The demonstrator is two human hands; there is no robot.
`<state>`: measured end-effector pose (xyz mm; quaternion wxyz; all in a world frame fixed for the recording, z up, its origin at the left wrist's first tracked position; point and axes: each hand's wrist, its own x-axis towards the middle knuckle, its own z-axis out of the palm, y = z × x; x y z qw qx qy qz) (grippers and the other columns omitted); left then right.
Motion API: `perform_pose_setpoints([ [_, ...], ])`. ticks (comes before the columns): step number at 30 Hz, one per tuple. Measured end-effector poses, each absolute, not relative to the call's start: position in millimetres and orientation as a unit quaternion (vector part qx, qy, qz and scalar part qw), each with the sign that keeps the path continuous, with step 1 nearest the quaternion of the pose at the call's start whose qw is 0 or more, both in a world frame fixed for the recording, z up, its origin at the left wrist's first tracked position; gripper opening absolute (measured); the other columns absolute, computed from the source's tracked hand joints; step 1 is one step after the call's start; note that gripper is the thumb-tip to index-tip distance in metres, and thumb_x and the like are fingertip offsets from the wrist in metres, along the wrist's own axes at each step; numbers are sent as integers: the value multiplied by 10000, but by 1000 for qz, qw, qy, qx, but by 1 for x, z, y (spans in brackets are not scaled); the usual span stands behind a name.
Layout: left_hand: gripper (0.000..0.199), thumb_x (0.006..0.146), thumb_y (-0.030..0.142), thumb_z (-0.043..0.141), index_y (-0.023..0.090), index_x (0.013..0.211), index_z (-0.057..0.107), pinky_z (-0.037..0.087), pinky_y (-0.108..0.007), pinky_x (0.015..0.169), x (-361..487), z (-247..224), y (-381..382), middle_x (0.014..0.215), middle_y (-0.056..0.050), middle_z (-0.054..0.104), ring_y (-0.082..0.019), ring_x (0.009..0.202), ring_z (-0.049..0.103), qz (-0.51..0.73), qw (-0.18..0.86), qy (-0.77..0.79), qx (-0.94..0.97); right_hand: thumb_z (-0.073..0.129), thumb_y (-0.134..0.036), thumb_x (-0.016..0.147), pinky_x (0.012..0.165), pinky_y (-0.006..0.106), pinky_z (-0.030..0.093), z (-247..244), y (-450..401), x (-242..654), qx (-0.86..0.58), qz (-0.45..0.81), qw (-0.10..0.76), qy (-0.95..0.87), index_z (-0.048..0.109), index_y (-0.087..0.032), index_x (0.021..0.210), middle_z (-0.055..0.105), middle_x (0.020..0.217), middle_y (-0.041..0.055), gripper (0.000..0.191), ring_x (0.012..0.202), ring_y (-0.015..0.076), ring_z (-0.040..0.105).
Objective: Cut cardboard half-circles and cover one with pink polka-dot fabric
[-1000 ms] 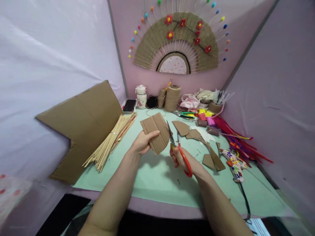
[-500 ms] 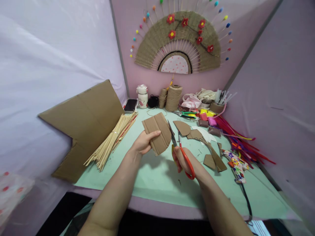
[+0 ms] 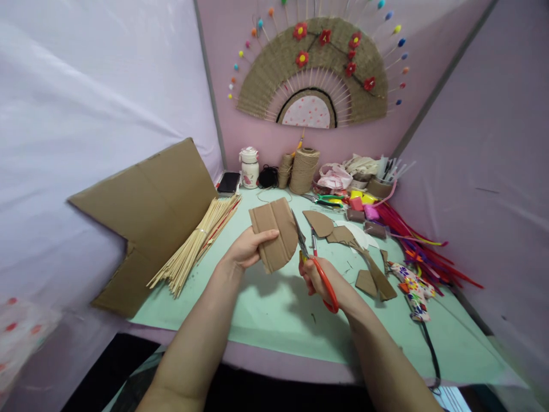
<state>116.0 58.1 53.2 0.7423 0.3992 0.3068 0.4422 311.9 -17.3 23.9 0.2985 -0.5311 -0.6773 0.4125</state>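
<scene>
My left hand [image 3: 251, 246] pinches a piece of corrugated cardboard [image 3: 277, 237], thumb on top, above the table. Its left side has straight edges and its right edge is rounded. My right hand [image 3: 316, 273] grips red-handled scissors [image 3: 330, 294], whose dark blades point up beside the cardboard's rounded edge. Whether the blades touch the cardboard I cannot tell. Cardboard offcuts [image 3: 317, 222] lie on the table to the right of the scissors, along with a curved brown strip [image 3: 377, 277].
A large cardboard sheet [image 3: 150, 194] and a bundle of thin sticks [image 3: 193, 246] stand at left. Twine spools [image 3: 304, 171] and a white bottle [image 3: 249, 169] line the back. A patterned glue gun [image 3: 414, 289] and colourful pipe cleaners [image 3: 429, 260] lie right. A decorated fan [image 3: 313, 68] hangs behind.
The scissors' handles have come closer together in my right hand. The cardboard stays in my left hand almost in place. The whole view has shifted slightly.
</scene>
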Motion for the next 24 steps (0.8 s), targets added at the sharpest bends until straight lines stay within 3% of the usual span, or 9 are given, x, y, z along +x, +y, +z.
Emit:
perform_pose_setpoints([
  [4,504,589,255,854,121,1038,670,476,-416,905,114,53,57,948,-112,735,-266,924,664,413,751,305,416,177,-851,807,491,285,460,17,-15,320,-516,419,286,-690,448,-206,723,461,586,-14,704,490,141,513],
  [17,511,587,257,857,127,1046,672,468,-427,924,112,49,59,967,-118,732,-278,968,655,409,758,279,425,65,-840,810,488,264,430,33,-25,310,-518,447,284,-672,465,-207,695,508,476,-8,758,423,142,555],
  [24,521,592,265,852,137,1065,675,458,-443,913,112,48,58,1007,-130,728,-304,992,652,401,759,275,433,108,-835,818,457,276,397,36,-28,312,-555,429,261,-663,381,-230,588,456,390,-2,702,363,146,507],
])
